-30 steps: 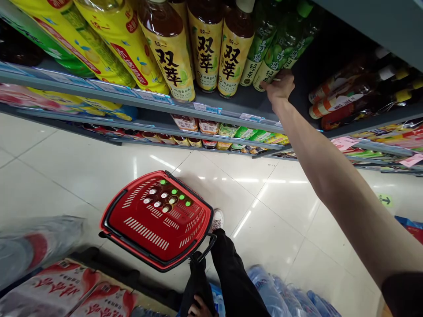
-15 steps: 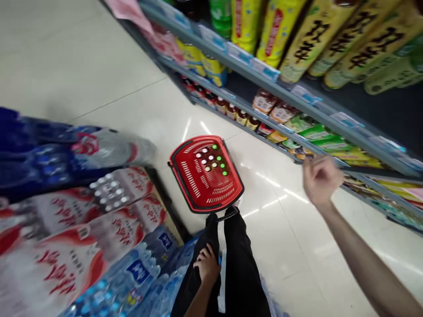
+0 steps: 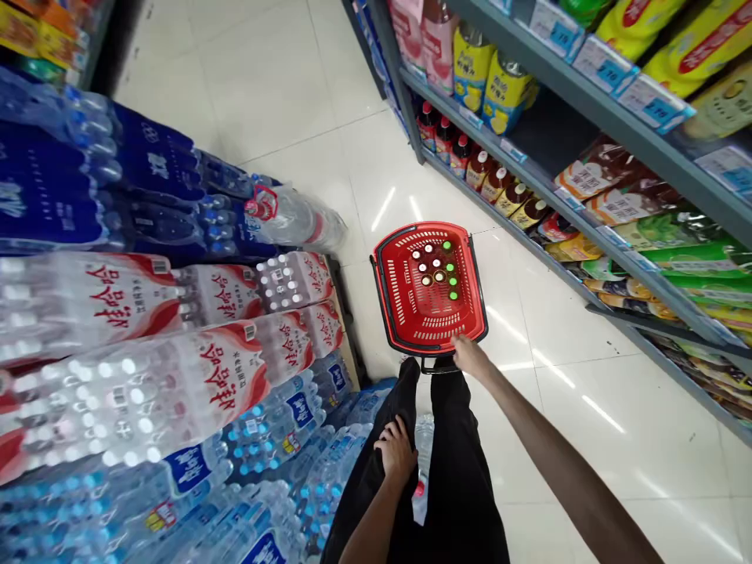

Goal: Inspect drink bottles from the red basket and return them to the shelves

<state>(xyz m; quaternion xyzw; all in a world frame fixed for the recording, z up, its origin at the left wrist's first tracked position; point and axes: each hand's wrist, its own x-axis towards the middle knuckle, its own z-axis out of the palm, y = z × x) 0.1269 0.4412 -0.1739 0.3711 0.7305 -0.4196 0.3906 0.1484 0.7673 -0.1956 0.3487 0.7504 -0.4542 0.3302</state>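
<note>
A red shopping basket [image 3: 405, 313] stands on the floor tiles in front of my feet. Several bottles stand upright inside it, showing white and green caps [image 3: 438, 270]. My right hand [image 3: 470, 356] reaches down to the basket's near edge, with its fingers curled at the black handle [image 3: 438, 366]. My left hand [image 3: 395, 450] lies flat on my left thigh, on the black trousers, with its fingers apart and nothing in it.
Stacked shrink-wrapped packs of bottled water [image 3: 176, 368] fill the left side, right up to my left leg. Grey shelves [image 3: 587, 117] of drink bottles run along the right. The aisle of pale floor tiles [image 3: 282, 86] runs away between them.
My right hand left the green bottles on the upper shelf, came down empty and now grips the basket's handle. The view swung from the shelf to down the aisle.
</note>
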